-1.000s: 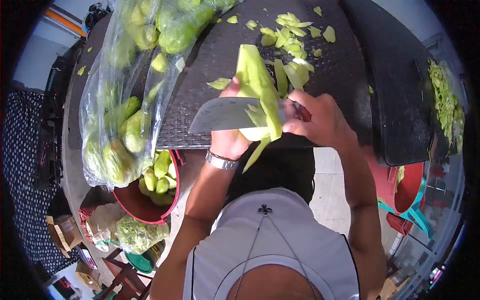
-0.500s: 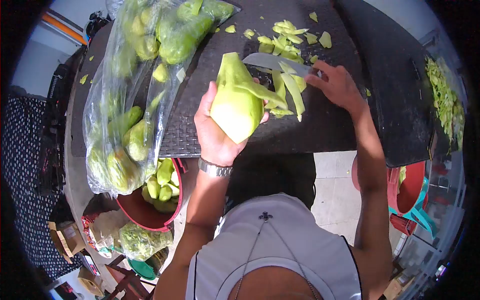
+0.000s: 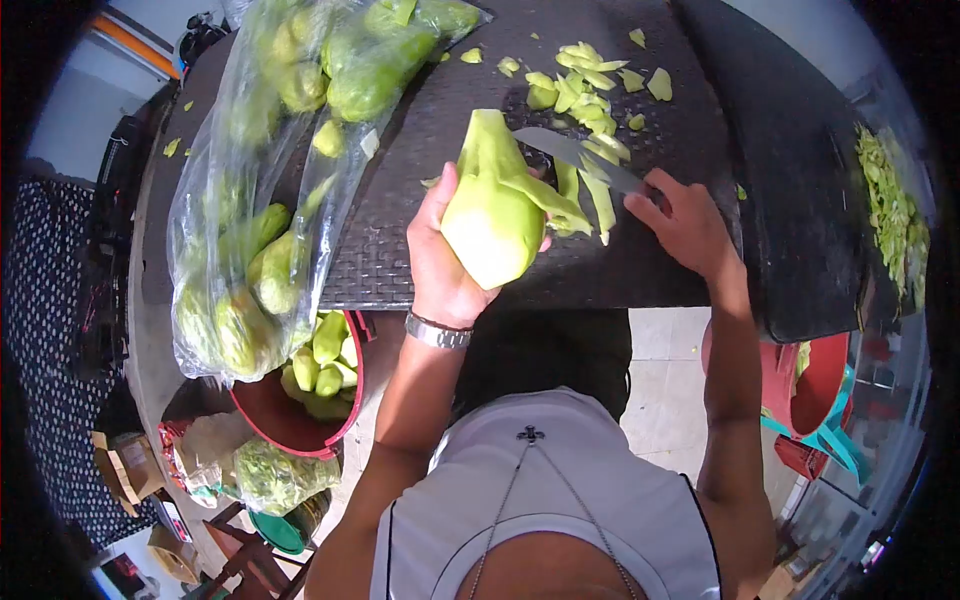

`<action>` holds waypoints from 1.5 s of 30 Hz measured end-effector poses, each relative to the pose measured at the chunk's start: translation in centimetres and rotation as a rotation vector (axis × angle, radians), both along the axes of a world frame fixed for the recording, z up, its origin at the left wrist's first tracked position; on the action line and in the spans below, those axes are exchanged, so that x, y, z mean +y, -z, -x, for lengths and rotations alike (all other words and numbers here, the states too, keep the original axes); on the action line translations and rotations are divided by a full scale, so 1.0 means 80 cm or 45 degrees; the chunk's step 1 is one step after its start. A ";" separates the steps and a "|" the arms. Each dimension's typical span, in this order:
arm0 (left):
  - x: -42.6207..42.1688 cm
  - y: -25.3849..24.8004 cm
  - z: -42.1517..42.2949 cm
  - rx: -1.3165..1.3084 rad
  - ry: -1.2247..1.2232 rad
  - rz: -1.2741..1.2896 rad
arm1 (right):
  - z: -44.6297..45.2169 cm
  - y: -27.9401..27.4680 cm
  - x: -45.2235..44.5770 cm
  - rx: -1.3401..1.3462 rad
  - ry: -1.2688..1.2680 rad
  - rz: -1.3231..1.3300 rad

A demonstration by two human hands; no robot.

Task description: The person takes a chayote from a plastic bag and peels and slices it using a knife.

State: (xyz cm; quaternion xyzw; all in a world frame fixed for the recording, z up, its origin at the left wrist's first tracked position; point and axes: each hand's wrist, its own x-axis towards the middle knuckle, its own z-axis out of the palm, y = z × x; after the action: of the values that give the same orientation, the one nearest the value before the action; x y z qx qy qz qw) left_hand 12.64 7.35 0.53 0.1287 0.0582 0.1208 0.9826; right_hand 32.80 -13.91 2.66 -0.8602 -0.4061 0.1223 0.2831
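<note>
A pale green, mostly peeled chayote rests in my left hand, whose fingers curl around it from below. A strip of peel still hangs from its right side. My right hand is closed on a knife; the handle is hidden in the fingers and the blade points left, its tip close to the upper part of the chayote. Beyond the knife, cut peelings are scattered over the dark woven tabletop.
Clear plastic bags of unpeeled chayotes lie at the left and hang over the table edge. Below them a red bucket holds peeled ones. Another red bucket stands at the right, and shredded greens lie at the far right.
My left hand and the chayote have shifted slightly right. The knife has tilted, its blade now sloping more steeply, and my right hand sits a little lower.
</note>
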 end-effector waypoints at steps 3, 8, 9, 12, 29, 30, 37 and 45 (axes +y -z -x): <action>-0.005 -0.004 0.000 0.010 0.004 0.025 | 0.010 -0.014 -0.009 0.039 0.032 0.144; -0.003 0.004 0.001 0.028 -0.001 0.072 | 0.019 -0.015 -0.031 -0.074 0.190 0.150; -0.001 0.006 0.001 0.034 -0.017 0.056 | 0.023 -0.017 -0.033 -0.133 0.244 0.126; 0.000 0.011 -0.001 -0.021 0.012 0.017 | 0.046 -0.040 -0.037 0.109 0.064 -0.006; -0.033 0.003 0.004 0.075 0.129 0.111 | 0.044 0.002 0.045 -0.192 -0.216 -0.265; -0.032 0.002 0.003 0.038 0.147 0.138 | 0.032 0.006 0.049 -0.216 -0.190 -0.252; -0.032 -0.025 0.003 0.093 -0.041 -0.007 | -0.043 0.001 0.051 -0.323 0.038 0.012; -0.019 -0.016 -0.014 0.353 -0.300 -0.097 | 0.042 -0.038 0.048 0.304 0.044 -0.178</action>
State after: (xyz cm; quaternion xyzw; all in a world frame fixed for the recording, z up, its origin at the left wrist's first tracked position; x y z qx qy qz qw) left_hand 13.77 5.82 1.81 0.1734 0.2030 0.2182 0.9387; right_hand 29.46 -10.07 5.71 -0.8246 -0.3624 0.1901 0.3907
